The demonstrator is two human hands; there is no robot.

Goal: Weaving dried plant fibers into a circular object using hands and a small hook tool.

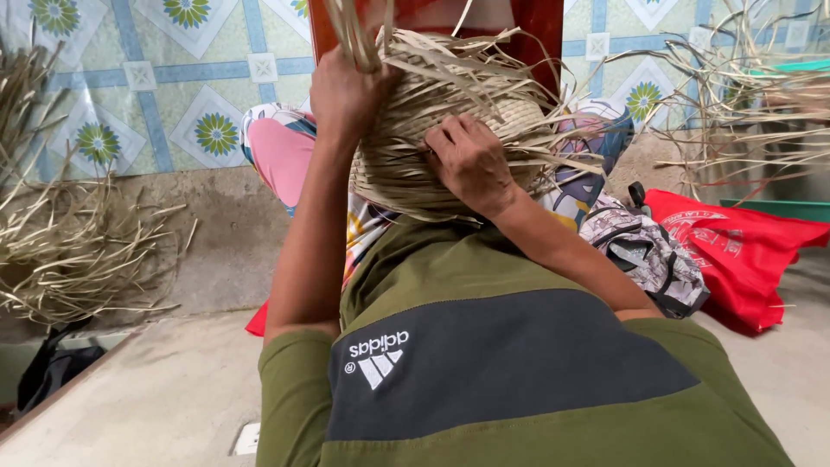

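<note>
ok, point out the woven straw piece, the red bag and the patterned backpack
woven straw piece [406, 169]: head view, woven side wall.
red bag [743, 251]: head view, middle of the cloth.
patterned backpack [644, 251]: head view, top panel.

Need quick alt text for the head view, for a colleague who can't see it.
Left hand grips loose straw strips above a half-woven straw basket; right hand presses its side. A red bag lies at right.
</note>
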